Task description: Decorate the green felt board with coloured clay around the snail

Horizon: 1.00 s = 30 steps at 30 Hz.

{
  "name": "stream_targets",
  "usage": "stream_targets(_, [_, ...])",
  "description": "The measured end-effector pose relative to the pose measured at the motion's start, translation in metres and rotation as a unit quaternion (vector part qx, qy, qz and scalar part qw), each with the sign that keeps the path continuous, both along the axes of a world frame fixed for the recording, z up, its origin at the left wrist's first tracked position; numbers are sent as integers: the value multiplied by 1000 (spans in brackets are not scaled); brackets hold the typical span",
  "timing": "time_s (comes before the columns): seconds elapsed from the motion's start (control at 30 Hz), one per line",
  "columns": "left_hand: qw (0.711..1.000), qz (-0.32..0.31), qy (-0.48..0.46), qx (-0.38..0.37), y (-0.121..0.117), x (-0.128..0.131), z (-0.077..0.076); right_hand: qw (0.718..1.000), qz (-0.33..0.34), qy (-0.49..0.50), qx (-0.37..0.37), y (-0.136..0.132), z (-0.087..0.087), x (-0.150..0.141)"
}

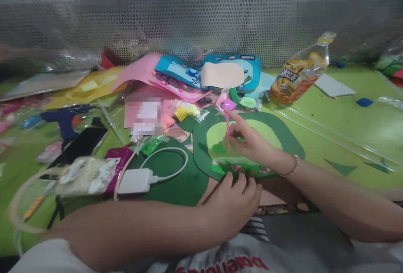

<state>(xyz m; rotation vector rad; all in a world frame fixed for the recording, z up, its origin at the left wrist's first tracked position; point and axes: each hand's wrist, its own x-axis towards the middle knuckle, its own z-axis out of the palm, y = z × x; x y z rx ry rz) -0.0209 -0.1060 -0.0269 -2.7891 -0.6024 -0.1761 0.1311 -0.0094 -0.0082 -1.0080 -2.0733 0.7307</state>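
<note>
The fingers of my right hand (245, 136) are pinched round a thin pink strip (228, 124), held upright over the green paper card. Whether the strip is a modelling tool or stretched clay I cannot tell. Its upper end meets a purple lump (228, 104) by a small plastic bag. The card has a dark green border (288, 134) and a lighter green middle, with bright green clay (220, 167) and small pink bits along its near side. My left hand (236, 197) lies with fingers spread at the card's near edge.
A tilted drink bottle (299, 71) stands back right. Left are a white charger (134, 181) with its cable, a phone (85, 145) and a blue glue gun (67, 117). Bagged clay (185, 111) and a blue paper piece (255, 65) lie before the perforated metal panel (189, 21).
</note>
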Motion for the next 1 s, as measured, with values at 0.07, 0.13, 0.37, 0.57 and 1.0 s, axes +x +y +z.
stream_targets(0.07, [1000, 0, 1, -3, 0, 0, 0, 1000, 14, -9, -4, -2, 2, 2])
stream_targets(0.13, [1000, 3, 3, -8, 1, 0, 0, 999, 20, -32, 23, -4, 5, 3])
stream_targets(0.37, [1000, 1, -5, -3, 2, 1, -1, 999, 28, 24, -20, -9, 16, 4])
stream_targets(0.57, [1000, -4, -4, -7, 1, 1, -1, 987, -3, 109, -119, -10, 17, 0])
stream_targets(1.0, [1000, 0, -24, 0, -1, 2, -10, 997, -14, 31, -67, 4, 12, -7])
